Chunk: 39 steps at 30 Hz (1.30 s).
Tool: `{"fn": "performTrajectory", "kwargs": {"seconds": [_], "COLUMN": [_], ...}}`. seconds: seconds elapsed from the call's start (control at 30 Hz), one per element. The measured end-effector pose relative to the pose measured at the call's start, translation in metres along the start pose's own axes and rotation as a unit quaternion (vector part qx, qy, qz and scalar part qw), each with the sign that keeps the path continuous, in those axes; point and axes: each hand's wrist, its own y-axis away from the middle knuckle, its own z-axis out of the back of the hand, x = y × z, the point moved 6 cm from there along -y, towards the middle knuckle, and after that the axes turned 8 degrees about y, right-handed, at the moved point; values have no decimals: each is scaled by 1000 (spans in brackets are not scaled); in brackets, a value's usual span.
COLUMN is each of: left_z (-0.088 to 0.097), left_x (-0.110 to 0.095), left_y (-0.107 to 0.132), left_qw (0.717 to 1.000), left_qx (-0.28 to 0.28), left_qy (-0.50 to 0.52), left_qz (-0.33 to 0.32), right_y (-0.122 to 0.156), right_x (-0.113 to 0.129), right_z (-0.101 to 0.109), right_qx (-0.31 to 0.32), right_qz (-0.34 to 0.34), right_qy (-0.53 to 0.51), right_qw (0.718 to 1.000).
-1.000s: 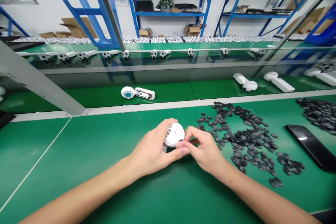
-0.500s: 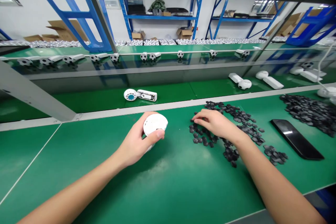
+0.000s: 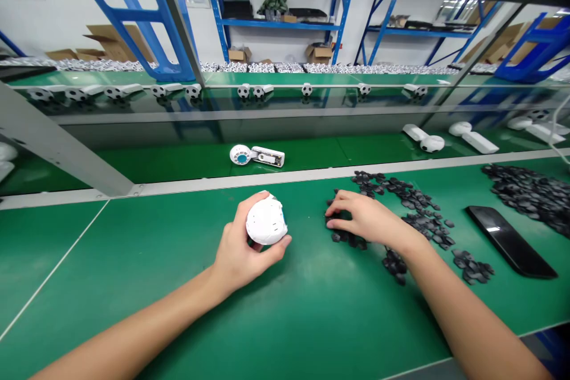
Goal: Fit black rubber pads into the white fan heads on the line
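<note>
A white rounded plastic shell (image 3: 266, 221) sits clamped in the left hand (image 3: 238, 243), its fingers and thumb wrapped around it, just above the green bench mat (image 3: 133, 279) at near centre; the hands are well apart; the right hand (image 3: 367, 218) lies to the right, its fingertips (image 3: 332, 214) curled down among loose black rubber pieces (image 3: 345, 239), though whether it grips any cannot be told; those pieces spread in a scattered band far and right of that hand, with a small cluster (image 3: 472, 267) nearer right, a larger heap (image 3: 525, 193) at far right and a glossy black slab (image 3: 510, 241) between them; beyond the bench's pale rail (image 3: 285, 177), an open white unit with a blue centre (image 3: 257, 156) lies on a far green belt (image 3: 303, 151), with white units (image 3: 423, 138) to its right; football-patterned balls (image 3: 243, 91) line a farther ledge, before blue shelving (image 3: 285, 22) holding cardboard boxes (image 3: 319, 52)
</note>
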Motion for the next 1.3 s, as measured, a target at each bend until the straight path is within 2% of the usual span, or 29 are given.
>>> {"fn": "performTrajectory", "kwargs": {"seconds": [0.17,0.3,0.4,0.6,0.73,0.83,0.9,0.97,1.07,1.3], "left_z": [-13,-20,-20,-21,-23,-25,-27,-29,-30,-35], "left_x": [1,9,11,9,13,14,13,11,7,5], "left_y": [8,7,7,9,8,6,5,4,3,7], "left_qw": [995,985,986,991,986,980,977,978,981,976], "left_qx": [32,48,47,48,55,73,97,118,135,163], "left_qy": [76,140,132,100,122,157,163,144,109,114], "left_qz": [53,85,87,78,97,101,96,91,86,91], "right_y": [-3,0,4,6,6,8,9,9,9,12], "right_x": [15,18,15,13,27,41,56,69,81,91], "right_z": [-5,0,2,-4,2,5,2,-2,-10,-19], "right_qx": [16,-1,-5,35,1,-16,-15,-18,-32,-115], "right_qz": [15,15,3,-17,-7,-21,0,27,28,-5], "right_qy": [16,9,12,36,44,-29,-98,-159,-231,-278], "right_qw": [1000,1000,1000,999,999,999,995,987,972,954]}}
